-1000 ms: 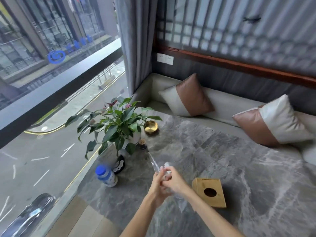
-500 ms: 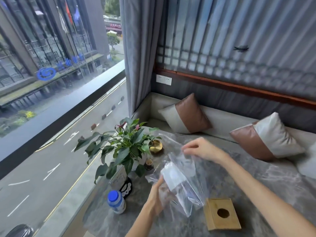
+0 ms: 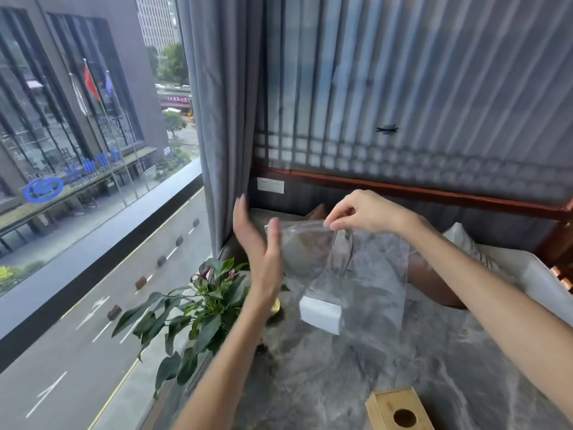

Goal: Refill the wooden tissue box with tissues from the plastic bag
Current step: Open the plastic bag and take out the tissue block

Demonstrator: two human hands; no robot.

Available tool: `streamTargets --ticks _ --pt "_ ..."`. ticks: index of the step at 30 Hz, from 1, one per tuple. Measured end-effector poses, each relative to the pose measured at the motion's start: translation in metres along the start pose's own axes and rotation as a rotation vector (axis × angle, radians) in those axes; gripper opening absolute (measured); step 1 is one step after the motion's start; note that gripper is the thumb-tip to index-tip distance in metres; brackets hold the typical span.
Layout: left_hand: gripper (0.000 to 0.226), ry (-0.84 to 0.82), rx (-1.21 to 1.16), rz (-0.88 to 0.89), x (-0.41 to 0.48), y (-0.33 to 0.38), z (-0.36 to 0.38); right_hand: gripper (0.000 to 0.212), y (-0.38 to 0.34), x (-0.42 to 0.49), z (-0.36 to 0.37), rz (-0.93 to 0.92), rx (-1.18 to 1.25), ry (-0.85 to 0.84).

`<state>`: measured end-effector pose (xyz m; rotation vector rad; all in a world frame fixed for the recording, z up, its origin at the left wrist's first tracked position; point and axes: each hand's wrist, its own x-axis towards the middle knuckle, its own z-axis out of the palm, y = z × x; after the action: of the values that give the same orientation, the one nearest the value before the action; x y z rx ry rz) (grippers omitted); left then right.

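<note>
A clear plastic bag [image 3: 372, 274] hangs in the air above the table, with a white block of tissues [image 3: 319, 315] resting at its bottom. My right hand [image 3: 362, 212] pinches the bag's top edge between thumb and fingers. My left hand [image 3: 257, 243] is flat with fingers apart beside the bag's left top corner, its thumb touching the opening. The wooden tissue box [image 3: 400, 411], with a round hole in its top, lies on the grey marble table [image 3: 341, 383] at the bottom edge of the view, below my right forearm.
A leafy potted plant [image 3: 198, 305] stands at the table's left edge under my left arm, with a small brass dish [image 3: 275, 305] behind it. A grey curtain [image 3: 223, 119] hangs at the left, cushions [image 3: 434, 283] lie on the bench behind the table. A window fills the left side.
Both hands have lifted the bag higher and the view has tilted up. My left hand has let go of the bag's lower part and spread beside its mouth.
</note>
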<state>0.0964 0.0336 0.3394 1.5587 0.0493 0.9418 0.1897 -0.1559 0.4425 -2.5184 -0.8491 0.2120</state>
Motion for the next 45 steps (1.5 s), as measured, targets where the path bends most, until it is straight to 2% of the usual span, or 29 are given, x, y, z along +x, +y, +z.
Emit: streamTargets --ticks 2,3,5,6,8,10,12,17,22,26,29,36,42,45 --pt "0.062 -0.316 0.359 0.391 0.048 0.039 0.015 0.008 -0.002 0.001 -0.009 -0.015 -0.053 0.037" --pt "0.060 -0.533 0.591 0.471 0.066 0.058 0.024 0.008 -0.003 0.002 -0.016 -0.020 -0.072 0.061" --pt "0.050 -0.867 1.001 0.416 0.091 0.091 0.039 0.007 -0.005 0.001 -0.032 -0.041 -0.101 0.107" --pt "0.043 -0.973 1.102 0.360 0.099 0.102 0.045 0.008 -0.006 0.000 -0.043 -0.060 -0.115 0.127" --pt "0.025 -1.056 1.162 0.373 0.116 0.115 0.054 0.009 -0.006 -0.005 -0.066 -0.090 -0.126 0.175" --pt "0.017 -1.036 1.154 0.431 0.132 0.126 0.057 0.009 -0.003 -0.013 -0.090 -0.104 -0.113 0.221" --pt "0.016 -1.021 1.072 0.411 0.149 0.136 0.058 0.010 0.001 -0.023 -0.112 -0.109 -0.100 0.254" --pt "0.007 -0.972 0.651 0.351 0.174 0.150 0.059 0.011 0.010 -0.046 -0.154 -0.143 0.018 0.334" --pt "0.025 -0.907 0.444 0.287 0.186 0.159 0.058 0.017 0.031 -0.064 -0.178 -0.085 -0.002 0.213" --pt "0.022 -0.832 0.347 0.312 0.187 0.153 0.052 0.011 0.056 -0.075 -0.179 -0.080 0.054 0.154" --pt "0.015 -0.729 0.208 0.250 0.187 0.148 0.052 0.011 0.064 -0.077 -0.177 -0.113 0.190 0.250" --pt "0.029 -0.545 0.016 0.250 0.187 0.142 0.052 0.026 0.053 -0.089 -0.191 -0.268 0.531 0.504" --pt "0.022 -0.479 -0.133 0.340 0.184 0.152 0.055 0.031 0.037 -0.098 -0.205 -0.272 0.542 0.572" --pt "0.024 -0.562 -0.174 0.292 0.178 0.158 0.062 0.028 0.040 -0.102 -0.214 -0.195 0.393 0.538"
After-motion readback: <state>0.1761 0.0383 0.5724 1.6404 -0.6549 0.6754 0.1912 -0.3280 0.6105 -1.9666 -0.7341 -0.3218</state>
